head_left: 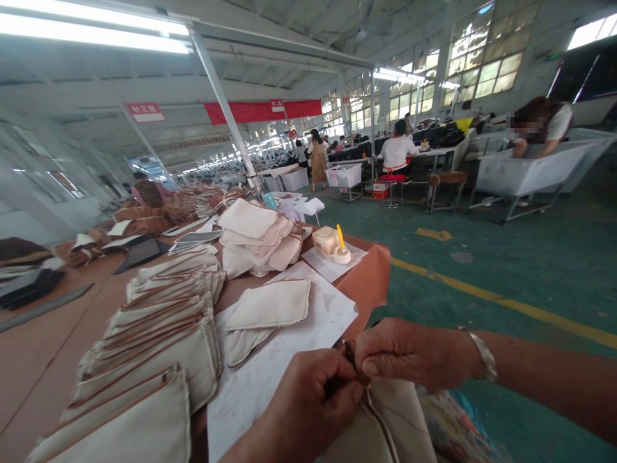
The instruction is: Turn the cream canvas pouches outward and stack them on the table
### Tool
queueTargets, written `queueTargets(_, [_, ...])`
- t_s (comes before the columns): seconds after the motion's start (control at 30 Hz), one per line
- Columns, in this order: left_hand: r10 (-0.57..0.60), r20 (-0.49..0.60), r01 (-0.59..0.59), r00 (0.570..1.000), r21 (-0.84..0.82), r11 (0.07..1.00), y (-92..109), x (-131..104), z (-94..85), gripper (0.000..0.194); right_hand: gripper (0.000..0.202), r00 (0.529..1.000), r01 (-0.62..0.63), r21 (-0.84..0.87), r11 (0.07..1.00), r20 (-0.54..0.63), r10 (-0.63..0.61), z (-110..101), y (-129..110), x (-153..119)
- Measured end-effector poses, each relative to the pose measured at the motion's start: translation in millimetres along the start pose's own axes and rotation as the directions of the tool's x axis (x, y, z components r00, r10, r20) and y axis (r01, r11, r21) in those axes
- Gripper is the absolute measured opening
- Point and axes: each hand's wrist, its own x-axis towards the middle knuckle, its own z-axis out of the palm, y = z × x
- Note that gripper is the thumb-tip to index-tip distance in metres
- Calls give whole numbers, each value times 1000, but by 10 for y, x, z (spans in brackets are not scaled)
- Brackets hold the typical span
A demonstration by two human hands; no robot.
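Bright, even light is coming from ceiling tube lamps at upper left, which are blowing out to white. Daylight is entering through the windows at upper right, also overexposing. Shadows are lying soft and faint. Wide-angle distortion is bending the roof beams and stretching the edges. Hands at the bottom are showing slight blur; the far hall is looking hazy.

Two hands, left and right; beside the glue pot, one pot, two loose cream pieces, three cream stacks.
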Motion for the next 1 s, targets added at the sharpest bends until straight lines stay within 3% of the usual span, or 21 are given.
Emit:
queueTargets(0.07, [49,-49,-45,998,71,996,1,6,22,11,36,994,-92,54,994,70,88,-52,-38,19])
queueTargets(0.13, [55,-51,-52,997,58,997,32,-9,-2,5,40,989,-140,86,986,68,134,-71,-79,43])
queueTargets(0.27, [-74,55,77,996,-51,996,80,-97,-155,27,38,983,-181,226,957,2,185,-34,-83,57])
queueTargets(0.33, [-96,52,100,994,-77,992,49,-154,-223,27,38,978,-198,291,936,-1,207,-18,-57,52])
queueTargets(0.4, [-5,-33,4,999,-30,1000,-10,-201,-256,19,39,975,-210,352,912,3,224,-12,-35,52])
queueTargets(0.47, [189,-117,-175,975,119,977,-67,-227,-257,8,39,971,-221,408,886,11,237,-7,-30,61])
queueTargets(0.53, [392,-127,-339,911,308,889,-96,-233,-245,10,38,969,-231,454,860,23,247,3,-39,76])
queueTargets(0.6, [504,-59,-412,861,500,762,-96,-230,-231,15,37,966,-237,484,842,28,256,17,-53,91])
queueTargets(0.77, [534,57,-332,844,837,435,-76,-224,-155,17,38,948,-272,521,809,-1,319,70,-54,100])
queueTargets(0.9, [531,20,-246,847,900,359,-83,-187,-25,14,37,948,-267,512,817,-11,317,104,-39,103])
queueTargets(1.0, [565,32,-235,825,928,291,-47,-168,36,15,36,960,-251,468,847,5,282,95,-22,108])
